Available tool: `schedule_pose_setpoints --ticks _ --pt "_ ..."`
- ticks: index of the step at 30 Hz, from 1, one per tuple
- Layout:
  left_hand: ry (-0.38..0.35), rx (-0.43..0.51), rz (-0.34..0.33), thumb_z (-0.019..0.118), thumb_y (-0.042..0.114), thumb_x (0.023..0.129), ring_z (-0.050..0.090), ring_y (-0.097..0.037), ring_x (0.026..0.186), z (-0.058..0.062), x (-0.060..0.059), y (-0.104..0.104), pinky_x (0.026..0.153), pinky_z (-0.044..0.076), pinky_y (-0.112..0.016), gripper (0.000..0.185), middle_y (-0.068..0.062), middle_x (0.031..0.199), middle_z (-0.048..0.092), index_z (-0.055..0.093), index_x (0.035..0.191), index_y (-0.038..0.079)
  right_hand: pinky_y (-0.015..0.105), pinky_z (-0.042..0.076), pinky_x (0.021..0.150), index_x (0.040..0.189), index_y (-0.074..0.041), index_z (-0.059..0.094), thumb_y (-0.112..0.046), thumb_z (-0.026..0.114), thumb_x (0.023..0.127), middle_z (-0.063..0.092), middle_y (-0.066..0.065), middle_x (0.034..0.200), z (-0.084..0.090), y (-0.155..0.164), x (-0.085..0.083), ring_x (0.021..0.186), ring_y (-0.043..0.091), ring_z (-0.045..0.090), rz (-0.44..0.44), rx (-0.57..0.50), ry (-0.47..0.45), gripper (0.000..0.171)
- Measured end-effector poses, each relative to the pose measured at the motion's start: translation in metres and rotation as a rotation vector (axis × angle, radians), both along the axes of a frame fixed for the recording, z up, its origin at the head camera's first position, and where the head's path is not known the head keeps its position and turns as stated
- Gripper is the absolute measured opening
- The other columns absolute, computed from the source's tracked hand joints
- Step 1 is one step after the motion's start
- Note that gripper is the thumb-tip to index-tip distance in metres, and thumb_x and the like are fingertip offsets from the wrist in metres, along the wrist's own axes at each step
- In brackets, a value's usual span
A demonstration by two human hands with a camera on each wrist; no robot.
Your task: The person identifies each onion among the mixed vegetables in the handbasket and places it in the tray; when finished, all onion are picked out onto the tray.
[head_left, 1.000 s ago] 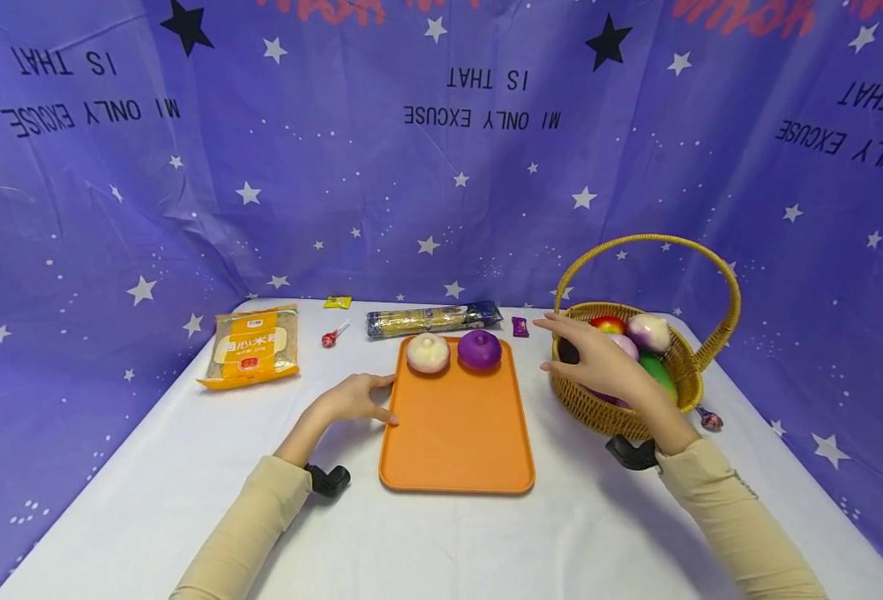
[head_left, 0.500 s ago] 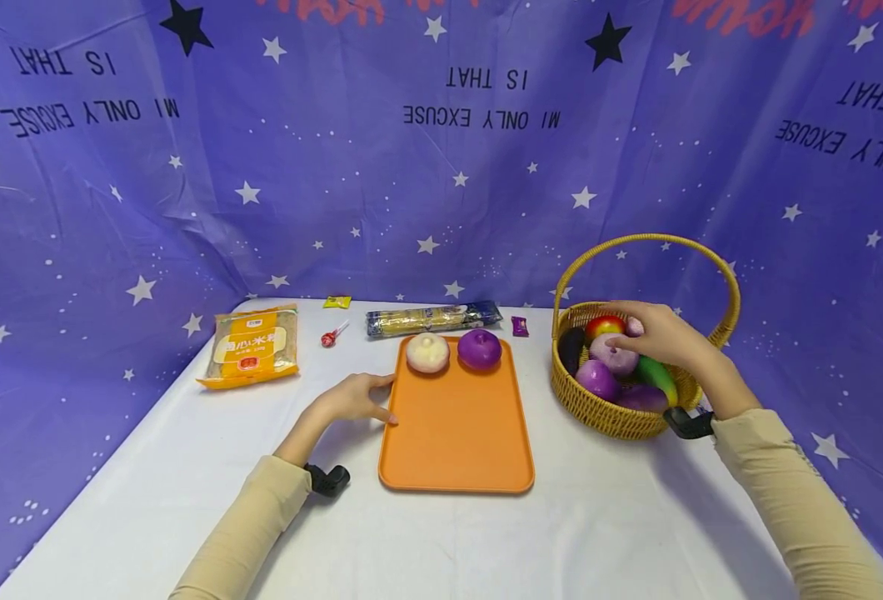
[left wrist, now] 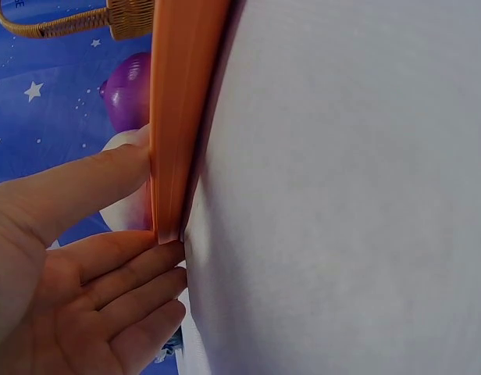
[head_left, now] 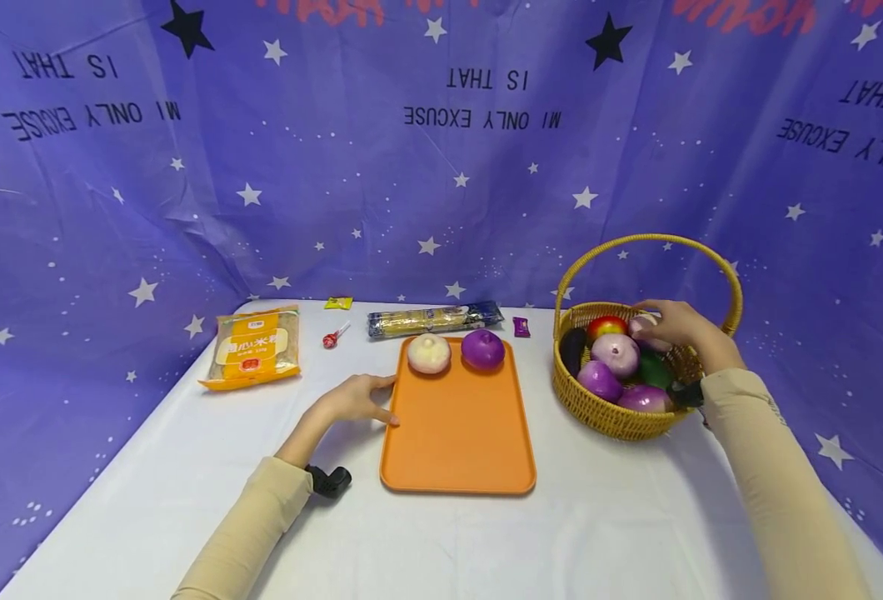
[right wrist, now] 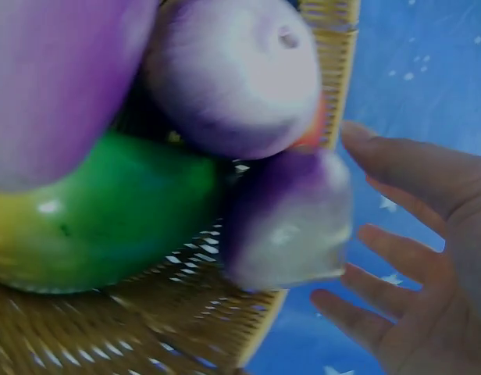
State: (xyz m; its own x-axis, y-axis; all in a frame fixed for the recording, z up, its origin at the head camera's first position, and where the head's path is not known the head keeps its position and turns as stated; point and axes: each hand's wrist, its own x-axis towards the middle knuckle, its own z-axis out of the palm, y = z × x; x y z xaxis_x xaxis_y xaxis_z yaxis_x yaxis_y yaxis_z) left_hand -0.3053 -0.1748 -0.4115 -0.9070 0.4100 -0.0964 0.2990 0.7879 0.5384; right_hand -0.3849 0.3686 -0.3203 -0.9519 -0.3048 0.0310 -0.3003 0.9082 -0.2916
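Note:
My left hand [head_left: 353,398] rests at the left edge of the orange tray [head_left: 456,442]; in the left wrist view its thumb [left wrist: 108,176] lies against the rim, the fingers fairly straight. On the tray's far end sit a whitish bulb [head_left: 429,354] and a purple onion [head_left: 482,350]. My right hand [head_left: 685,329] reaches over the right side of the wicker basket [head_left: 599,412], beside a white-and-purple bulb [right wrist: 291,226]. The right wrist view shows its fingers spread, near the bulb, with nothing held. Around that bulb lie a pale purple onion [head_left: 616,356] and a green vegetable [right wrist: 139,211].
The basket's tall handle [head_left: 651,237] arches above the right hand. Also inside are a red-yellow fruit [head_left: 606,327], a dark eggplant [head_left: 572,350] and purple vegetables [head_left: 599,381]. Behind the tray lies a noodle pack [head_left: 434,320]; a rice bag [head_left: 254,346], lollipop [head_left: 331,339] and candies surround it.
My right hand has moved right from the basket's left side across to its right side, coming down by the white-and-purple bulb. My left hand has stayed at the tray.

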Motion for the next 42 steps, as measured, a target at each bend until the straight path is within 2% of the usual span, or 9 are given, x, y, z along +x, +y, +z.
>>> schedule_pose_setpoints --ticks 4,9,15,23,27,31,35,37,42 --pt "0.000 0.002 0.007 0.083 0.036 0.074 0.038 -0.036 0.134 0.001 0.000 0.001 0.108 0.033 -0.048 0.085 -0.019 0.144 0.044 0.045 0.144 0.004 0.065 0.035 0.096 0.129 0.007 0.051 -0.020 0.073 0.085 0.050 0.040 0.123 -0.010 0.008 -0.003 0.114 0.056 0.044 -0.014 -0.019 -0.001 0.057" --pt "0.004 -0.001 0.010 0.083 0.035 0.074 0.039 -0.036 0.133 0.001 0.001 0.001 0.107 0.035 -0.048 0.085 -0.019 0.144 0.045 0.045 0.144 0.004 0.065 0.036 0.095 0.127 0.008 0.053 -0.017 0.074 0.083 0.052 0.040 0.120 -0.014 0.011 -0.005 0.112 0.056 0.046 -0.001 -0.013 0.029 0.055" --pt "0.005 -0.004 -0.004 0.083 0.036 0.074 0.039 -0.037 0.133 0.000 0.001 0.001 0.107 0.034 -0.049 0.085 -0.020 0.144 0.045 0.045 0.143 0.003 0.064 0.037 0.095 0.127 0.007 0.053 -0.018 0.074 0.084 0.054 0.038 0.119 -0.011 0.008 -0.002 0.112 0.056 0.047 0.010 -0.001 0.043 0.054" --pt "0.010 0.000 -0.005 0.083 0.036 0.074 0.038 -0.037 0.134 0.000 -0.001 0.000 0.108 0.033 -0.049 0.086 -0.019 0.144 0.045 0.045 0.143 0.003 0.065 0.039 0.090 0.127 0.004 0.055 -0.016 0.073 0.081 0.057 0.036 0.115 0.000 0.002 0.011 0.107 0.055 0.050 0.025 -0.007 0.151 0.053" --pt "0.004 -0.012 -0.005 0.083 0.037 0.075 0.038 -0.038 0.133 0.000 -0.001 0.000 0.108 0.033 -0.050 0.086 -0.020 0.144 0.045 0.044 0.144 0.003 0.066 0.040 0.089 0.129 0.004 0.054 -0.022 0.074 0.083 0.057 0.036 0.117 0.007 -0.003 0.022 0.106 0.056 0.051 0.057 0.020 0.191 0.057" --pt "0.003 -0.012 -0.003 0.083 0.036 0.074 0.038 -0.037 0.133 -0.001 -0.001 0.000 0.109 0.032 -0.049 0.086 -0.020 0.143 0.045 0.045 0.143 0.003 0.064 0.039 0.091 0.129 0.003 0.056 -0.022 0.077 0.083 0.058 0.032 0.120 0.013 -0.013 0.038 0.109 0.053 0.051 0.086 0.000 0.270 0.057" --pt "-0.006 -0.009 0.004 0.083 0.036 0.074 0.037 -0.037 0.134 -0.001 -0.001 -0.001 0.109 0.031 -0.049 0.086 -0.019 0.144 0.045 0.045 0.144 0.004 0.062 0.041 0.090 0.128 0.002 0.057 -0.016 0.079 0.081 0.058 0.028 0.123 0.015 -0.029 0.062 0.109 0.047 0.054 0.140 -0.061 0.356 0.055" --pt "-0.007 -0.006 0.003 0.083 0.036 0.074 0.037 -0.037 0.134 -0.001 -0.001 -0.001 0.110 0.030 -0.050 0.086 -0.019 0.144 0.044 0.044 0.144 0.004 0.058 0.046 0.083 0.128 0.001 0.057 -0.012 0.079 0.080 0.058 0.027 0.124 0.014 -0.038 0.075 0.099 0.043 0.057 0.179 -0.079 0.398 0.055" --pt "0.002 0.000 -0.002 0.083 0.036 0.074 0.037 -0.038 0.134 0.000 -0.001 -0.001 0.109 0.031 -0.051 0.086 -0.020 0.144 0.045 0.045 0.143 0.003 0.052 0.050 0.077 0.128 -0.002 0.059 -0.007 0.081 0.076 0.058 0.024 0.127 0.009 -0.064 0.104 0.101 0.041 0.058 0.259 -0.136 0.464 0.057"
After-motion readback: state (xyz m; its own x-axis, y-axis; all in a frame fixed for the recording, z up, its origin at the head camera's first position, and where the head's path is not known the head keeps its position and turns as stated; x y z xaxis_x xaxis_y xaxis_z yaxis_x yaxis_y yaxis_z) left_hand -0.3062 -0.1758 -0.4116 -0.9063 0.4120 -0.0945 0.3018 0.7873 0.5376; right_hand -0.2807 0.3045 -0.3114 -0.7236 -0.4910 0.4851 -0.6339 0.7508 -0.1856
